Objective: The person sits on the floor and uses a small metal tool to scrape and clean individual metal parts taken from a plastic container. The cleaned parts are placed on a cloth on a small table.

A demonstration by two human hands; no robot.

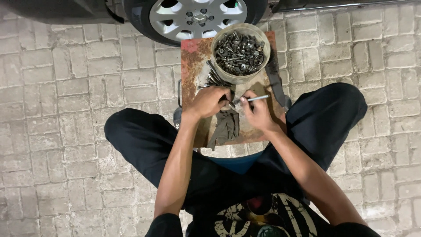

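I sit cross-legged on paving in dark trousers. A rusty metal plate [195,66] lies in front of me between my knees. My left hand [209,101] is closed around a small dark part over the plate. My right hand [256,112] grips a thin metal rod [258,98] whose tip points toward the left hand. A dark grey rag [226,127] lies on the plate just below both hands. A few loose bolts [215,78] lie on the plate above my left hand.
A round tub [219,72] filled with several bolts and nuts stands at the plate's far end. A car wheel with a silver alloy rim [199,17] is right behind it. A dark strap [275,79] lies along the plate's right edge. Brick paving surrounds me.
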